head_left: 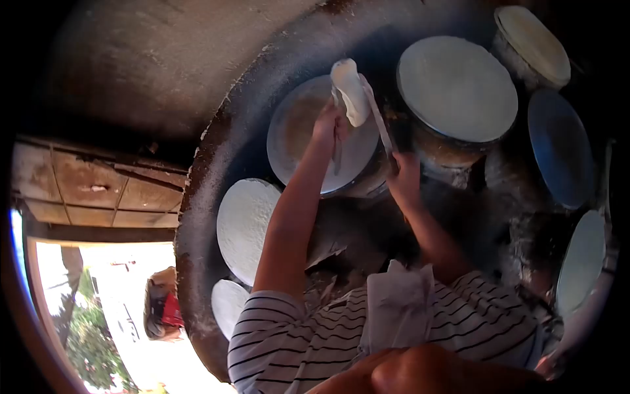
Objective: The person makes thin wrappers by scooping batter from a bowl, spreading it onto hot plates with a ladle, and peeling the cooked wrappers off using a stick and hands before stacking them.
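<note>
Roll [352,95] in the upper centre of the frame, over the pan [286,154], between left stick [337,159] and right stick [378,118]. Left hand [329,125] and right hand [405,174] each with fingers wrapped around one. Best to support both sides, squeeze lightly to avoid tearing.

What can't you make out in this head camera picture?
Head view, hidden: far side of the white roll, turned from the camera.
Head view, hidden: part of the white disc, behind the left forearm.
Head view, blurred: exact finger placement of the left hand, lacking detail.
Head view, too small: what the red thing is, amid glare.
</note>
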`<state>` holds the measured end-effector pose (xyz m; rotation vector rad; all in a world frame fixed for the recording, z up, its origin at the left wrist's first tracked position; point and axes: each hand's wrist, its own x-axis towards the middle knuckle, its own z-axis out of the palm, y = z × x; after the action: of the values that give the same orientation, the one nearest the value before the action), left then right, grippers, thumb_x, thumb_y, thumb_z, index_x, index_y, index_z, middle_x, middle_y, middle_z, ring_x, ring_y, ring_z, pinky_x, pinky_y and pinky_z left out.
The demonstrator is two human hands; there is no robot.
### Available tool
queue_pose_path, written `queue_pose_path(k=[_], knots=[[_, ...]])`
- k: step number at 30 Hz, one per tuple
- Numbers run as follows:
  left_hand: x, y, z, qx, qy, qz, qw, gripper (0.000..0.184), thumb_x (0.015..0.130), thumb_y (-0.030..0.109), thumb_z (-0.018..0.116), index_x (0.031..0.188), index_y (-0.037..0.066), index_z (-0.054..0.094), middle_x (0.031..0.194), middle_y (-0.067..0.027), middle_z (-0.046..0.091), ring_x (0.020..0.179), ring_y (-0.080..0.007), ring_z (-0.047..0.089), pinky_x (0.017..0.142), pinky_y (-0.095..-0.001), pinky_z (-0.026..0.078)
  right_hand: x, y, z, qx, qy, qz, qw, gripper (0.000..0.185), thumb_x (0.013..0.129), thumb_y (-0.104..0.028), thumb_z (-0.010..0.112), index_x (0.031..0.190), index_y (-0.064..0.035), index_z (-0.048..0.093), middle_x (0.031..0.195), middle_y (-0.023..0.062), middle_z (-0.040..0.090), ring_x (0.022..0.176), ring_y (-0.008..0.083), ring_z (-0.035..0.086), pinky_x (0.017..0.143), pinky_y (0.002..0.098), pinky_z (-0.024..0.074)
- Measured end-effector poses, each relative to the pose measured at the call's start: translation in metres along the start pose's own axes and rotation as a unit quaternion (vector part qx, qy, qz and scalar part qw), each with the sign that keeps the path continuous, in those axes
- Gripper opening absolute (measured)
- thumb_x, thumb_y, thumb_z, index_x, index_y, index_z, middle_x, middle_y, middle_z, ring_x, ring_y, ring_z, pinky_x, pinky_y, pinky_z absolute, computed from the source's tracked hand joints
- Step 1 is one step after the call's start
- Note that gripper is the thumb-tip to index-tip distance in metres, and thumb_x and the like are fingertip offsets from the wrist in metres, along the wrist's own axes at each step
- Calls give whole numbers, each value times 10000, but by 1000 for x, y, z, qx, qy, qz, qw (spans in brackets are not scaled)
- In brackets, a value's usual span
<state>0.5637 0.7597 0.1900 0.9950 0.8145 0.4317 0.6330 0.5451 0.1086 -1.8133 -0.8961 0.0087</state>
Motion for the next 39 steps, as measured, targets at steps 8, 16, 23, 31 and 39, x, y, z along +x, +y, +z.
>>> queue_pose_path(k=[8, 16, 23, 31, 39], knots=[[37, 19, -67, 32, 122, 78, 989, 502, 938, 135, 443, 1419, 227, 332, 555, 9, 359, 387, -101, 333, 344, -272, 329, 54, -31, 26, 14, -95, 17, 995, 314, 669, 4, 612, 983, -11, 619, 963, 168, 552, 901, 342, 546, 752, 431, 478], [14, -10, -102, 68, 148, 97, 982, 529, 932, 104, 448, 1437, 202, 322, 559, 15, 378, 388, -94, 369, 332, -265, 342, 52, -44, 24, -114, -129, -91, 981, 371, 674, 38, 565, 1036, -23, 620, 1039, 102, 573, 991, 322, 535, 831, 389, 470], [-22, 4, -108, 149, 161, 115, 969, 504, 933, 112, 431, 1426, 170, 342, 557, 22, 392, 401, -84, 387, 347, -253, 350, 48, -55, 40, -186, -195, -67, 961, 379, 725, -21, 584, 1098, -78, 608, 1114, 75, 554, 998, 300, 535, 840, 394, 478], [-94, -6, -131, -183, 144, 51, 971, 342, 958, 155, 439, 1287, 248, 425, 595, 33, 348, 426, -61, 338, 365, -209, 296, 45, -46, 56, -71, -180, -89, 977, 336, 670, 25, 580, 989, -61, 642, 1059, 75, 594, 984, 316, 549, 833, 388, 474], [-166, -9, -124, -651, -178, 3, 738, 357, 961, 290, 469, 669, 107, 375, 510, 35, 289, 409, -64, 324, 378, -211, 313, 89, -20, 32, -176, -149, -152, 961, 311, 697, 5, 576, 981, -93, 656, 1015, 50, 592, 983, 291, 543, 821, 381, 486]])
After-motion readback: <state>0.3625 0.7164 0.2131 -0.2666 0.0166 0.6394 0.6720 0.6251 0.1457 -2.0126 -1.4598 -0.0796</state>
